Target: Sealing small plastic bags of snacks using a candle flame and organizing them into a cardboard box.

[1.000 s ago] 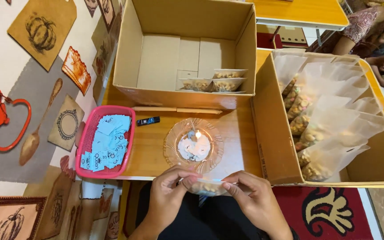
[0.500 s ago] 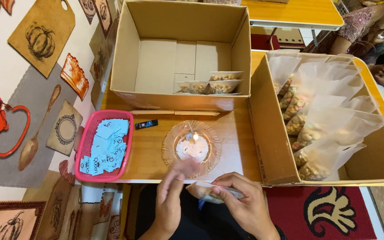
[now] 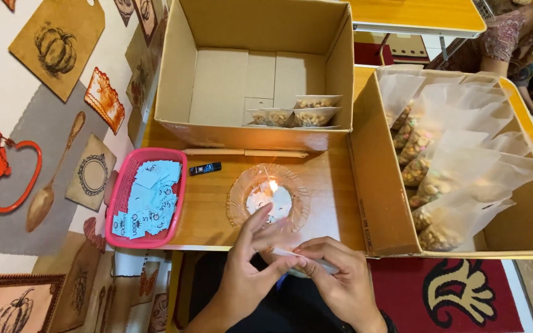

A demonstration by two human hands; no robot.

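Observation:
My left hand (image 3: 249, 271) and my right hand (image 3: 339, 279) meet at the near edge of the wooden table (image 3: 211, 203). Together they pinch the top edge of a clear plastic packet (image 3: 291, 254); most of the packet is hidden under my hands. Just beyond my fingers stands a clear glass dish (image 3: 268, 197) with a small lit candle (image 3: 273, 187) in it.
A pink basket (image 3: 120, 198) of blue paper slips sits at the left, a small black lighter (image 3: 205, 168) beside it. An open cardboard box (image 3: 180, 80) behind holds a few sealed snack packets (image 3: 294, 111). The box (image 3: 380, 191) at right holds several unsealed snack bags (image 3: 451, 179).
My hands have shifted slightly to the right along the table's near edge, still working the packet's top edge. The view has tilted a little.

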